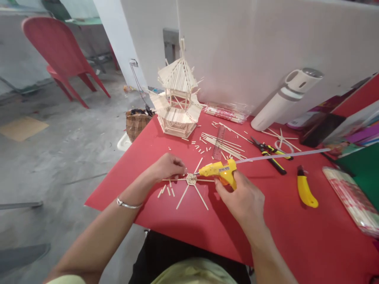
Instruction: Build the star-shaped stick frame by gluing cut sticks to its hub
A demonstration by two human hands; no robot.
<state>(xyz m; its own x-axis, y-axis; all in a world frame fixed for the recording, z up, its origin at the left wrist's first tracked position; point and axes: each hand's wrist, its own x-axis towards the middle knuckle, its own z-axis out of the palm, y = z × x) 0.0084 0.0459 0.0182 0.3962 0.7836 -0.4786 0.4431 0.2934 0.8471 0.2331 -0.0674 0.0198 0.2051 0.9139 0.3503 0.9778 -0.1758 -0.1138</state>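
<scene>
My right hand [244, 197] is wrapped round the handle of a yellow hot glue gun [217, 169], a long clear glue stick trailing from its back. The gun's nozzle is at the hub of a star-shaped stick frame [191, 180], which lies flat on the red tabletop with thin wooden spokes spreading out. On the hub's left side, my left hand [169, 167] has its fingers pinched together close to the nozzle; what they hold is too small to make out. Several short cut sticks [166, 191] lie below that hand.
A stick-built pagoda model [179, 94] stands at the back of the red table [296, 244]. Behind the glue gun lie loose sticks, a clear ruler [219, 142] and pliers [268, 154]. A yellow cutter [307, 189], a white flask [284, 100] and packed sticks [353, 199] are to the right.
</scene>
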